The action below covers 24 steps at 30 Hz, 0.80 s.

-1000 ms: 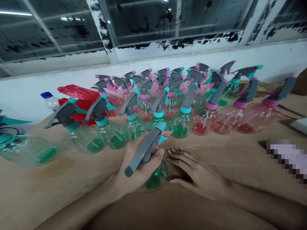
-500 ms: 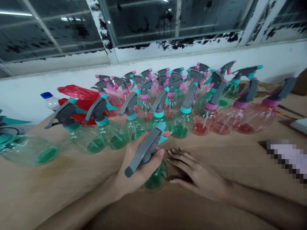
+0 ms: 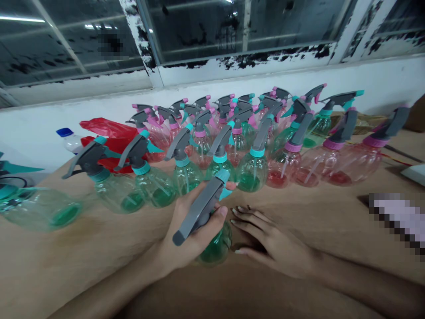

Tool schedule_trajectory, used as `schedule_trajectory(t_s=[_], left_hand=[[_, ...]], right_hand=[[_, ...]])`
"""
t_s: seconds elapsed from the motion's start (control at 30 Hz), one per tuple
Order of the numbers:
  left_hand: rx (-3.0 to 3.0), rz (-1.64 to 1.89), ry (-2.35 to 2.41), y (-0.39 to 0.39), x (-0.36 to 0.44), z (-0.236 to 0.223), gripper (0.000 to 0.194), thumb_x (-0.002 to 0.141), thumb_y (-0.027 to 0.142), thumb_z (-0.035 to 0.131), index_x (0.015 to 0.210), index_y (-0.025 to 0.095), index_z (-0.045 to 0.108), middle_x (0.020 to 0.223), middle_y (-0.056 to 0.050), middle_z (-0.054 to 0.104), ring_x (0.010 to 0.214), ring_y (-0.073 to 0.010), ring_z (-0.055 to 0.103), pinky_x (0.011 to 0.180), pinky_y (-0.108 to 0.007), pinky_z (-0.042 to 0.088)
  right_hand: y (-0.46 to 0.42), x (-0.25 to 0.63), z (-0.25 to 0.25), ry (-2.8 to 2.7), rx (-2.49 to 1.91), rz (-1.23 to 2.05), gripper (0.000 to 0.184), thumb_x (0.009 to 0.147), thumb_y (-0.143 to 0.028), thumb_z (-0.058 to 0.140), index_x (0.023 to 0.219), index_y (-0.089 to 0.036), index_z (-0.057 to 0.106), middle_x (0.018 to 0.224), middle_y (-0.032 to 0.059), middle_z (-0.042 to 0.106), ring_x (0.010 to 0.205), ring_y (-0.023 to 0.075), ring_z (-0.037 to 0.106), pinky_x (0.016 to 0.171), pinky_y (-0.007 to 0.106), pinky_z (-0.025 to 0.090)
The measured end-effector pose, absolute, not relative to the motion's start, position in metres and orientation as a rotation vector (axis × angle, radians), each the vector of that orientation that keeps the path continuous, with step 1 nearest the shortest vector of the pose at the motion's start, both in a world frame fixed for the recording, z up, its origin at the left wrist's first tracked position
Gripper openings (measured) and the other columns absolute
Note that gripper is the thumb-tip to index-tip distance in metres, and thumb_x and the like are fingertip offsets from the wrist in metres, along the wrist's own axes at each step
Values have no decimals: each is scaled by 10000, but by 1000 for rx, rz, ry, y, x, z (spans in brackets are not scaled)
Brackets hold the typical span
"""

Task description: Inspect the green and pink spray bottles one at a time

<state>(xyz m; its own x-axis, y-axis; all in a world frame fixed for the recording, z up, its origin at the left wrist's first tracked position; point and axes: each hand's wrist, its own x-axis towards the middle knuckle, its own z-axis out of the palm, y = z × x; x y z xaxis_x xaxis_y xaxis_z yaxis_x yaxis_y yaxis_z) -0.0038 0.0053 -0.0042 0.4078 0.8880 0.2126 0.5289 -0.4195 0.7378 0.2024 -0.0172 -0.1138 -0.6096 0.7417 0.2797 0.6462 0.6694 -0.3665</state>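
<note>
Tan tabletop [image 3: 318,208]; held spray bottle [image 3: 203,209], translucent green.

left hand [image 3: 192,243] — green bottle [image 3: 215,247] (gripped) | right hand [image 3: 277,243] — on table [image 3: 318,208]

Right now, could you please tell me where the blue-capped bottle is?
In the head view, the blue-capped bottle is on the left, beside the red plastic bag, with the white wall behind it.

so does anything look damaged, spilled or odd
The window frame looks worn: ragged black patches break its white paint. A brownish patch shows on the tabletop near the leftmost green spray bottle; stain or shadow, I can't tell.
</note>
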Motion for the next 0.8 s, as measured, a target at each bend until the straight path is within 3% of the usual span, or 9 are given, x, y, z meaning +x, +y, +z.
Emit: schedule_trajectory(t_s=[0.43, 0.67, 0.8], left_hand=[[2083, 844, 1209, 6, -4, -6, 382, 829, 319, 512, 1199, 242, 568, 714, -3, 651, 576, -163, 600, 552, -271, 496], [2013, 867, 1173, 5, -2, -1, 339, 826, 299, 529, 1151, 241, 605, 829, -17, 692, 706, -174, 642, 685, -282, 533], [2018, 771, 1128, 6, -6, 5, 270, 757, 238, 517, 994, 246, 647, 745, 8, 673, 568, -164, 594, 544, -276, 491]], right_hand=[[-17, 203, -114, -2471, -1085, 294, 542, 883, -448, 540, 1332, -150, 479, 1354, 107, 534, 1304, 253, 416, 1067, 476, 377], [-17, 203, -114, -2470, -1088, 297, 546, 886, -442, 538, 1347, -162, 461, 1357, 103, 532, 1306, 253, 412, 1073, 484, 368], [-17, 203, -114, -2489, -1107, 313, 539, 894, -453, 519, 1341, -157, 468, 1376, 104, 512, 1315, 256, 398, 1079, 494, 355]])
